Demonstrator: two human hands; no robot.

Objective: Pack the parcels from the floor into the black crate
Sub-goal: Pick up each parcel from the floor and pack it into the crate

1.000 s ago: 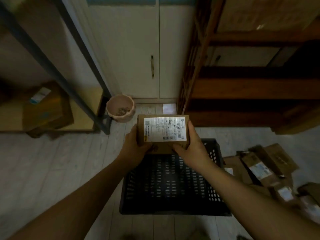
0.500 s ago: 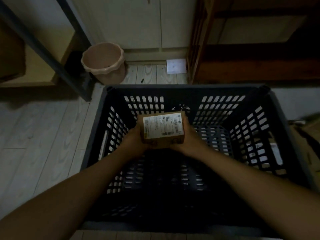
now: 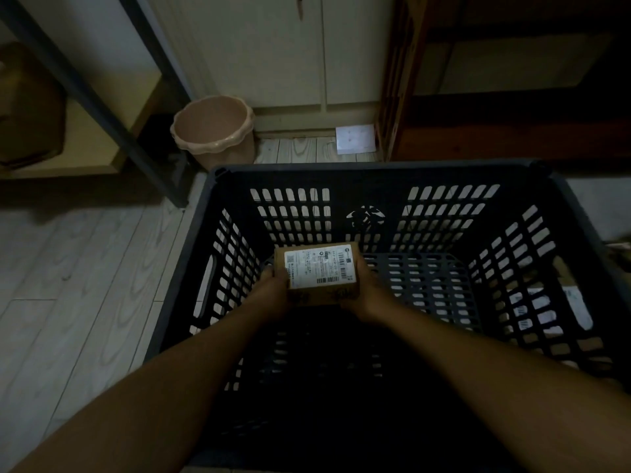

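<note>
You held the cardboard parcel (image 3: 317, 272) between both hands, low inside the black crate (image 3: 375, 170), over the far left part of its slotted bottom; whether it touched the bottom could not be told. Your left hand (image 3: 271, 293) gripped the parcel's left side with its fingers curled round the edge, and your right hand (image 3: 364, 291) gripped the right side in the same way. The parcel's white shipping label (image 3: 319, 268) faced up, with a barcode near its right edge. Both forearms reached in over the crate's near rim. The crate stood on the pale wood-plank floor (image 3: 85, 268). Beyond its far left corner stood a pink bin (image 3: 215, 131) with a scalloped rim, just beside the dark metal leg (image 3: 102, 97) of a shelf. A white sheet of paper (image 3: 355, 138) lay on the floor at the foot of the pale cabinet doors (image 3: 273, 63), next to a dark wooden shelf unit (image 3: 512, 138).
</note>
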